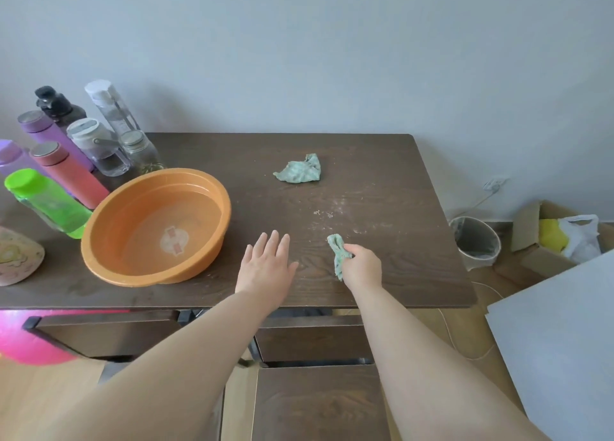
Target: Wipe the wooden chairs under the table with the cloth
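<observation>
Bunched cloth [337, 258], being gripped in the right hand [363, 268] just above the tabletop [415, 274] near its front edge. The left hand [267, 268] is lying open at its 9 o'clock. The wooden chairs [319, 404] are sitting tucked beneath at 6 o'clock. Advisable: keeping the grip firm while lowering past that edge. The basin [133, 198] is crowding 9 o'clock and the bin [475, 241] is flanking 3 o'clock.

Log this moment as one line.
right hand: grips cloth | left hand: open over table | second cloth: on table | chairs: untouched
</observation>
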Tool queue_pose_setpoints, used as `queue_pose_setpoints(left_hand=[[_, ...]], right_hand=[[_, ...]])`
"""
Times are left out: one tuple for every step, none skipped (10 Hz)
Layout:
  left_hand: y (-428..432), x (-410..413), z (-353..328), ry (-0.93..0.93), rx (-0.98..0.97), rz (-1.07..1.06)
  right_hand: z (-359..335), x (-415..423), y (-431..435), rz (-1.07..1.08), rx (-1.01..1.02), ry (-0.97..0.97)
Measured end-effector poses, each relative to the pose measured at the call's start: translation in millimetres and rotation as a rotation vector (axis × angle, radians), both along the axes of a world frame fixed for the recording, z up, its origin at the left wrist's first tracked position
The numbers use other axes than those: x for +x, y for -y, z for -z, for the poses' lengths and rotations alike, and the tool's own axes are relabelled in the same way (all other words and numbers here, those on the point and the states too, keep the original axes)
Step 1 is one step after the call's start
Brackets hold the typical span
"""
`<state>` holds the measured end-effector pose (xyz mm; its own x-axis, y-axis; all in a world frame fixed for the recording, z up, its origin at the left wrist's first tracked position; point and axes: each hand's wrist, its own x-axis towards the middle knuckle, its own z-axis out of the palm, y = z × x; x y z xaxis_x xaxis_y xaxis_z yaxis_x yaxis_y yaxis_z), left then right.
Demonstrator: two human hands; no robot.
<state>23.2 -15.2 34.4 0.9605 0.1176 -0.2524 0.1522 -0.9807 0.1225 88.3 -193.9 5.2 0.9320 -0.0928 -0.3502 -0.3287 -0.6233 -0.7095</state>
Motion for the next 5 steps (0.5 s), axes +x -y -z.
queue_pose_setpoints(left_hand=[[0,1,10,-0.038,0.007,-0.004],[1,0,13,-0.051,0.02,-0.001],[4,-2,7,-0.032,0.024,-0.003],[8,-4,-6,0.002,0.045,-0.012],[9,-8,-21,0.051,0.151,0.031]], right_hand=[[14,7,4,-0.109,-0.016,-0.068],[18,13,6,-0.197,-0.059,-0.15],[7,18,6,-0.277,-0.082,-0.216],[-7,16,8,-0.274,-0.102,-0.149],[-23,5,16,-0.294,-0.281,0.068]])
